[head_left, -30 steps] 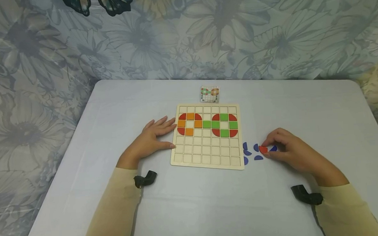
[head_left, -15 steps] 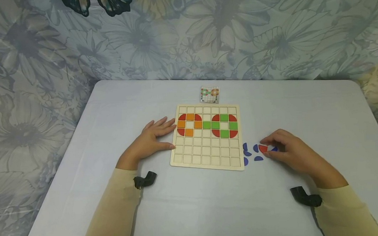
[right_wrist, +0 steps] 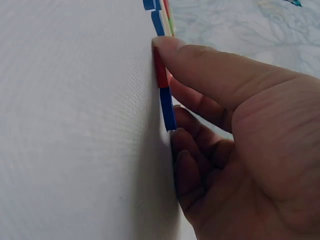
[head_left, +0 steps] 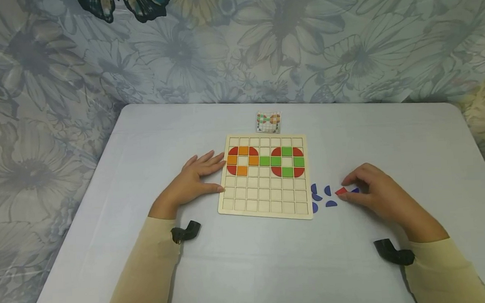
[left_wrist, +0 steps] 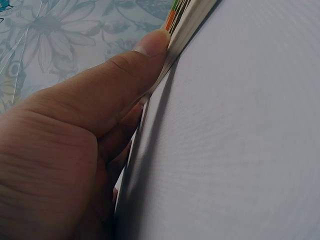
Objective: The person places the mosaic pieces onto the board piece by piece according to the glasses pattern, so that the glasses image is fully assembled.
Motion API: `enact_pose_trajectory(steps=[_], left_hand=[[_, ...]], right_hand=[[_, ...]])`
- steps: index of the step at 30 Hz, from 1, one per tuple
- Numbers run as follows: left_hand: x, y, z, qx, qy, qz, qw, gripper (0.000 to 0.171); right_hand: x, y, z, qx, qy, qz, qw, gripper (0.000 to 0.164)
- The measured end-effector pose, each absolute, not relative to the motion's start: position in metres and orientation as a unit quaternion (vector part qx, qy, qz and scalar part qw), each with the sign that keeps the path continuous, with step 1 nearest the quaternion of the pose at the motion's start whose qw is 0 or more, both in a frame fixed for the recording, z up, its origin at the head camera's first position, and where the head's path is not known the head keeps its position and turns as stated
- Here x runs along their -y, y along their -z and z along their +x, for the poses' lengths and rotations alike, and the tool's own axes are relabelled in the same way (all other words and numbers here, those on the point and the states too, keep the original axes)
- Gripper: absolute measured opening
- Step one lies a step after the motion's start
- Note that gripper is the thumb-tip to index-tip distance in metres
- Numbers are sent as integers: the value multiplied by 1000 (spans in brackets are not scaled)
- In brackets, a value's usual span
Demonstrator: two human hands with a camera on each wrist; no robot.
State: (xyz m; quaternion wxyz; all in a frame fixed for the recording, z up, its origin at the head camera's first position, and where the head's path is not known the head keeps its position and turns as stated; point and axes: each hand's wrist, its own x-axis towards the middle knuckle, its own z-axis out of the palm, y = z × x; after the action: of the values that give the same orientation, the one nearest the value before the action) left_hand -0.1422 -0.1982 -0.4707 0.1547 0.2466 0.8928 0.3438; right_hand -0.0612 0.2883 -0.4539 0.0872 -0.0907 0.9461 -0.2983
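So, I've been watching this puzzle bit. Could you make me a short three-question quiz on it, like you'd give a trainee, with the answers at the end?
1. Which colour of piece does the right hand touch: A) orange, B) red or C) green?
2. True or false: the small picture card lies on the middle of the board.
3. Fill in: in the head view, the pattern with the orange squares has its bare corner at the ____.

Key:
1. B, the red piece.
2. False; it lies by the board's far edge.
3. Lower right.
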Motion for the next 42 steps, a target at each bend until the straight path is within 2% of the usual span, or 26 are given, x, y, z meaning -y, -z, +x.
enact_pose_trajectory(steps=[5, 18, 21, 25, 29, 33, 39, 42], left_hand=[[199, 470, -142, -894, -341, 245, 155, 84], [201, 470, -141, -893, -346, 244, 155, 83], [200, 470, -141, -891, -348, 247, 153, 83], [201, 471, -141, -890, -350, 247, 153, 82], [200, 472, -141, -889, -354, 247, 152, 82], [199, 471, -141, -890, -351, 247, 153, 82], [197, 468, -140, -890, -351, 248, 153, 83], [197, 467, -140, -890, -351, 250, 153, 84]], right_hand=[[-289, 454, -63, -947, 298, -93, 80, 22], [-278, 450, -61, -944, 309, -80, 88, 20], [-277, 450, -59, -944, 313, -78, 73, 22], [-279, 450, -57, -943, 319, -93, 22, 21], [-279, 450, -56, -935, 340, -100, -16, 29], [-273, 446, -54, -926, 369, -74, -18, 34], [-262, 442, -54, -910, 402, -97, -28, 21], [-254, 441, -55, -900, 423, -105, -13, 21]])
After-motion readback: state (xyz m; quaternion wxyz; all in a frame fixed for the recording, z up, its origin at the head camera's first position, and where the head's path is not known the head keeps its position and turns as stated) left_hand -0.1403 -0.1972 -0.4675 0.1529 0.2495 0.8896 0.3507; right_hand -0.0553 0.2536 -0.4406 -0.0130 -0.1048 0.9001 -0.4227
